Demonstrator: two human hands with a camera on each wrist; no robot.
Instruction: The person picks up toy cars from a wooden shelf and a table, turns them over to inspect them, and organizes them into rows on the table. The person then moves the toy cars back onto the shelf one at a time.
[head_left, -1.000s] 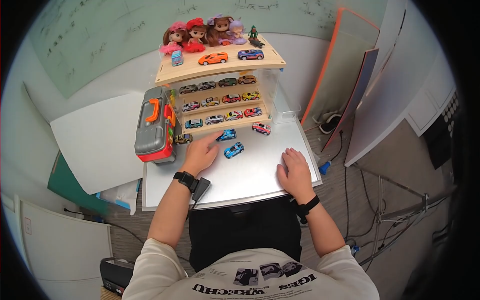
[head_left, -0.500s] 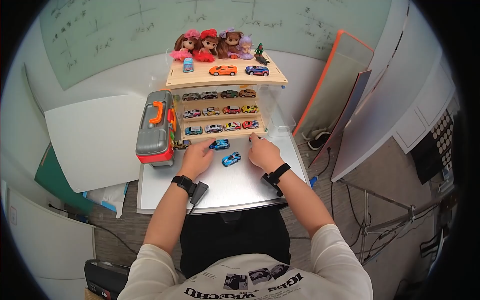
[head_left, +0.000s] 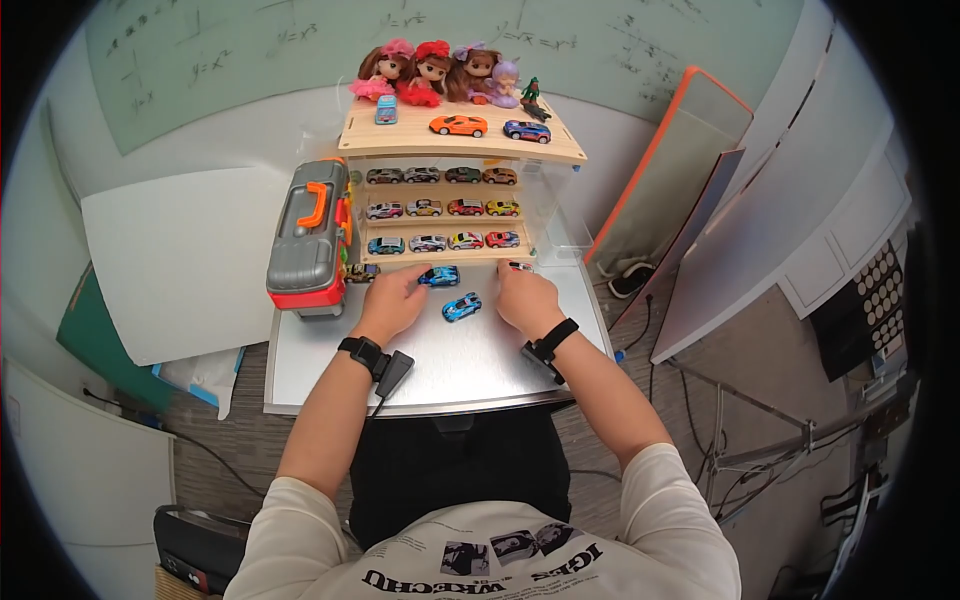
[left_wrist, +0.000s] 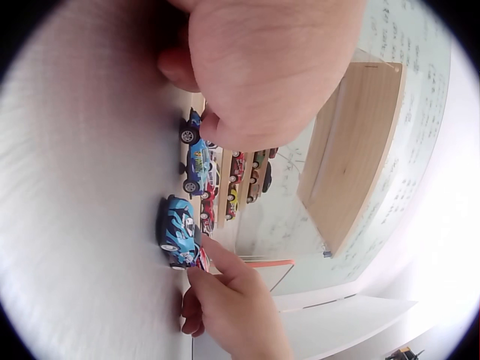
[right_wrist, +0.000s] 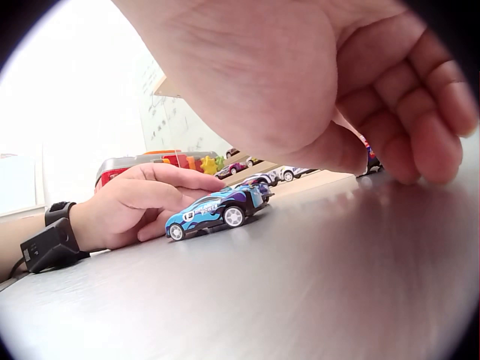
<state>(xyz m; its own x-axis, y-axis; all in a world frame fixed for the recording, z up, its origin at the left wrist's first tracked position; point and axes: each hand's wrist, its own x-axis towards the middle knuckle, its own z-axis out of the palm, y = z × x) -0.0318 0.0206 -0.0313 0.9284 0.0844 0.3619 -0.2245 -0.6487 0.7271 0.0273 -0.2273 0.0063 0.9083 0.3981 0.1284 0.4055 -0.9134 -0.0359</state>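
Note:
My left hand (head_left: 392, 303) rests at the left end of a blue car (head_left: 443, 276), thumb and index finger around that end; the left wrist view shows the thumb against the car (left_wrist: 198, 163). The right hand (head_left: 528, 300) pinches a red and white car (head_left: 519, 266), mostly covered by the fingers in the head view. Its other fingers curl loosely in the right wrist view. A light blue car (head_left: 462, 307) stands between the hands, nearer the body, touched by neither.
Behind the hands, a wooden shelf (head_left: 440, 259) holds rows of toy cars. Dolls and more cars stand on its top board (head_left: 400, 141). A grey toolbox (head_left: 305, 245) is at the left, with a dark car (head_left: 362, 272) beside it. Clear bins stand right of the shelf.
My right hand has moved from the table's right side forward and left to the red and white car, now covering much of it. The left hand has stayed by the blue car.

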